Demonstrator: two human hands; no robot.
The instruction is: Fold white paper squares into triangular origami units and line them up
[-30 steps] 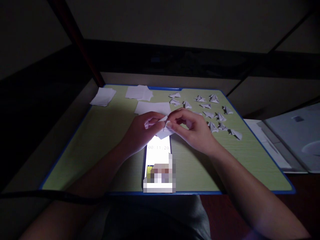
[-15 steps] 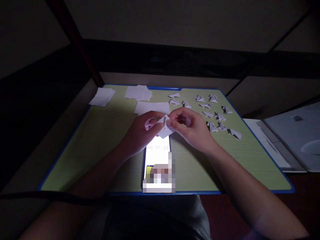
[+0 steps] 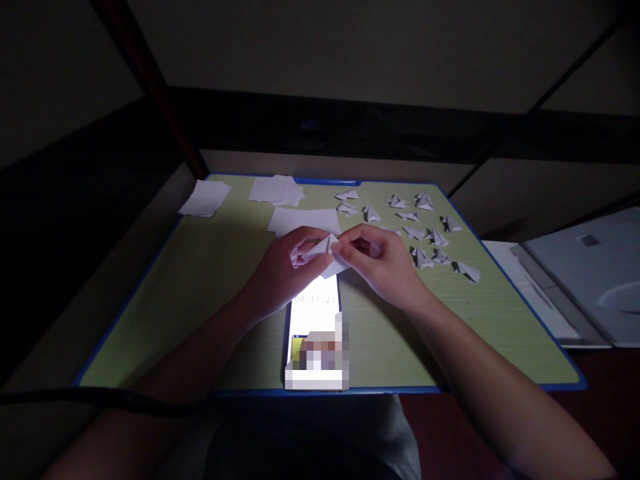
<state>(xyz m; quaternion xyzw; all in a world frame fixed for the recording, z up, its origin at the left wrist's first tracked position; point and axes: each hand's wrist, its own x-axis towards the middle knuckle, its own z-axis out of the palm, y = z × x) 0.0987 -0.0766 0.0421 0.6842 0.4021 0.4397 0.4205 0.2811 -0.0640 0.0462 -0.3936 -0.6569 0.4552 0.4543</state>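
Observation:
A small white sheet of folded paper (image 3: 333, 269), with a pointed top, is held up between both hands near the middle of the table. My left hand (image 3: 287, 263) pinches its left side, the thumb lying on the front face. On the other side, my right hand (image 3: 383, 261) grips it with thumb and forefinger close to the centre crease. The remaining fingers of both hands are partly hidden. Just below the paper lies a lit phone (image 3: 313, 313) showing a timer. Behind the hands rests a white paper sheet (image 3: 305, 220).
Several folded paper pieces (image 3: 421, 257) are scattered over the table's right rear. Two stacks of white paper, a left stack (image 3: 205, 199) and a middle stack (image 3: 275, 190), lie along the back. The green table (image 3: 165, 313) has a blue rim. A white case-like object (image 3: 580, 267) stands beyond its right edge.
The flap on the paper's left has swung outward, so the paper now shows a wider peak. Both thumbs have shifted slightly along it. The whole view has moved a little.

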